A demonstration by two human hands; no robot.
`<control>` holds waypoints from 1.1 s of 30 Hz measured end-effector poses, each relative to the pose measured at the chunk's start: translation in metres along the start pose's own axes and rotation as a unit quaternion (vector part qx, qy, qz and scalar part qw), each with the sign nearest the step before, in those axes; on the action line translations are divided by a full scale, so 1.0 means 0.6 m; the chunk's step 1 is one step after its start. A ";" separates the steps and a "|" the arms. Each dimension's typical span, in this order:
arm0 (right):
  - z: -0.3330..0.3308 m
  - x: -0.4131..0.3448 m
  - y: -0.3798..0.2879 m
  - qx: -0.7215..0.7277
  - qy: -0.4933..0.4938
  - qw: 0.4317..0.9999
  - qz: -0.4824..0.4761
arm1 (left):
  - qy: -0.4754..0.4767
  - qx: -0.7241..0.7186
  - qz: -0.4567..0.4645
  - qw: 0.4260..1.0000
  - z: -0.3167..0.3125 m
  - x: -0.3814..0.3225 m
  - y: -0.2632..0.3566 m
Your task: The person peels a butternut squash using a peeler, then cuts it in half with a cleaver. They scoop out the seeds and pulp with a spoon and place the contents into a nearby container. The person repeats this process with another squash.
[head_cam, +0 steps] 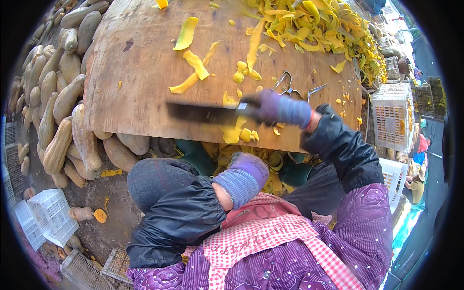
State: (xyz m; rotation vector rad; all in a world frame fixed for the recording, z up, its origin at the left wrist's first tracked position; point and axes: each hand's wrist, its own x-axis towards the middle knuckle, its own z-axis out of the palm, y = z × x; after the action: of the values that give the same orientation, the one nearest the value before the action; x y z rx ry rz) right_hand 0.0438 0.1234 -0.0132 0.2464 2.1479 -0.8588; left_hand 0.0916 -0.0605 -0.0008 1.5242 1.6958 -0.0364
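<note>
My right hand (pixel 266 105), in a purple knit glove, grips the handle of a broad-bladed knife (pixel 203 113). The blade is blurred and points left above a wooden board (pixel 127 72). Under and beside it lie yellow peel strips (pixel 232 132) and small squash scraps (pixel 246 135) near the board's front edge. Just beyond my right hand rests a metal peeler (pixel 286 85), partly hidden by the glove. My left hand (pixel 250 168), gloved too, is bent over my lap below the board; its fingers are mostly out of sight, so what it holds cannot be seen.
A large heap of yellow peels (pixel 319 25) covers the board's far right. Long tan squashes (pixel 69 98) are piled on the ground at left. White plastic crates (pixel 52 215) stand at lower left, others (pixel 393 116) at right. Another person (pixel 417 185) sits at far right.
</note>
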 end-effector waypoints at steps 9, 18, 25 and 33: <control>-0.077 -0.047 0.058 -0.014 0.249 0.961 -0.123 | -0.060 0.019 0.015 0.998 -0.018 0.033 0.018; -0.050 -0.009 0.120 -0.218 0.179 0.946 -0.160 | -0.079 0.027 0.038 0.996 0.000 0.057 0.036; -0.174 0.077 0.105 -0.169 0.473 0.861 -0.079 | -0.015 0.033 0.009 0.999 0.004 0.073 0.026; -0.272 0.050 0.175 -0.019 0.307 0.926 0.218 | -0.057 0.025 -0.004 0.998 -0.009 0.070 0.039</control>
State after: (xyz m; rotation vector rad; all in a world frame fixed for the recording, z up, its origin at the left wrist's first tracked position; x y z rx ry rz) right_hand -0.0295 0.3054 -0.0129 1.0481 2.5167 -0.5115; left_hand 0.1115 -0.0174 -0.0104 1.5219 1.6218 -0.1684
